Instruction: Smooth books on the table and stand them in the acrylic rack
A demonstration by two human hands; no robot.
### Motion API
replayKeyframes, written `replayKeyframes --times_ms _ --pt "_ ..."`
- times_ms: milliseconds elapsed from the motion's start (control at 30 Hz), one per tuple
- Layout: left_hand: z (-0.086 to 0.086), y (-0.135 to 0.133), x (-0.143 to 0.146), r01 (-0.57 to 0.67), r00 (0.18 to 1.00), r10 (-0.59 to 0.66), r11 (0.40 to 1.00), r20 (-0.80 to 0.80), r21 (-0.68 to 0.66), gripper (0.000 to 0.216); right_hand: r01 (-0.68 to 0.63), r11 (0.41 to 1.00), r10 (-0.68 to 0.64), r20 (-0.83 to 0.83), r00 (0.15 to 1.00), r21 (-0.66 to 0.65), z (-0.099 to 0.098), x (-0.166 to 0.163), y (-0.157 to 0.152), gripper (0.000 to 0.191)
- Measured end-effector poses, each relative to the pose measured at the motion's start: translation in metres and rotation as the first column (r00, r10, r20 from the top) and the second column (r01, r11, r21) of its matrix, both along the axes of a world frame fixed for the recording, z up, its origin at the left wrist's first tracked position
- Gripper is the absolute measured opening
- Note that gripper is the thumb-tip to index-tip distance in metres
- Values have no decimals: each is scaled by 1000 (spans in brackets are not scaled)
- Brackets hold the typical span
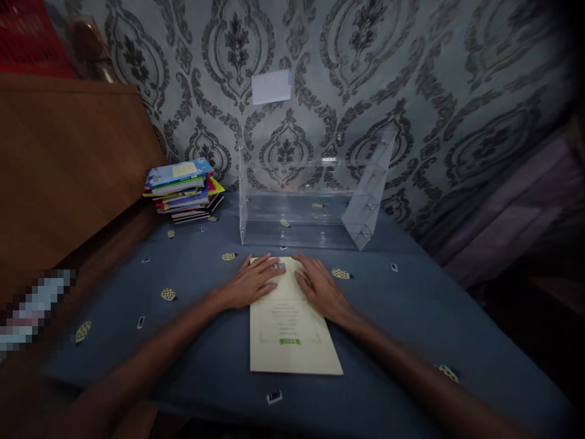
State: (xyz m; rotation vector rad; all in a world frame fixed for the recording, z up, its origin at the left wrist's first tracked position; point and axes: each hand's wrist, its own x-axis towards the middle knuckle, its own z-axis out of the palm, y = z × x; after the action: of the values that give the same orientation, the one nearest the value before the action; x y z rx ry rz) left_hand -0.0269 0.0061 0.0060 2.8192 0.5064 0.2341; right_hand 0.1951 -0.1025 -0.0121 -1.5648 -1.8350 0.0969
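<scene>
On blue cloth [214,360] lies a cream, green-marked booklet [290,320].

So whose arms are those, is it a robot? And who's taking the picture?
No robot here, just a person! They wear a camera on their head, looking forward and down, so this one picture shows what is in front of them. Their left hand and right hand lie flat on the top part of a cream booklet, touching it, not gripping it. It lies on a blue tablecloth with pineapple prints. Behind it stands a clear plastic rack, and to the left of that is a stack of books. The booklet's small writing is too blurry to read.
</scene>
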Motion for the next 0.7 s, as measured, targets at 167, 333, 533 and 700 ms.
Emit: replayKeyframes --times_ms 167,333,533,700 --pt "-8 11 12 -193 979 192 981 67 10 48 66 996 -56 146 988 -63 -4 1 9 38" --pt "-10 26 1 -350 933 338 932 126 93 40 143 982 -120 177 977 -125 1 5 11 40" --pt "-9 29 -6 -348 928 319 927 193 140 34 216 972 -201 153 968 -90 -2 15 7 38" --pt "-16 50 -21 -391 909 363 912 205 121 36 228 968 -216 120 969 -104 -5 25 4 41"
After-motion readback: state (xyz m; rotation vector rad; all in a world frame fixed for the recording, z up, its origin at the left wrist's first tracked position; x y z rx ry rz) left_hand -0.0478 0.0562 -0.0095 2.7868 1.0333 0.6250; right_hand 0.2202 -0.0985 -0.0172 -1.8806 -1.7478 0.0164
